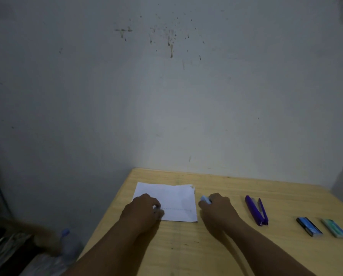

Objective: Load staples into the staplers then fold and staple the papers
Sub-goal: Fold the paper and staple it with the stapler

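Note:
A folded white paper [174, 198] lies on the wooden table [216, 244], with a row of staples along its near edge. My left hand [144, 209] rests on the paper's near left corner, fingers curled, pressing it down. Just right of the paper, my right hand [216, 206] is closed around a light blue stapler [205, 199] whose tip shows by my thumb. A dark blue stapler [256, 210] lies to the right, hinged open. Further right sit two staple boxes, one blue [309, 226] and one green [335, 228].
A stained white wall [166, 96] rises right behind the table's far edge. Off the table's left edge, lower down, stands a plastic water bottle [66, 246] among dim clutter.

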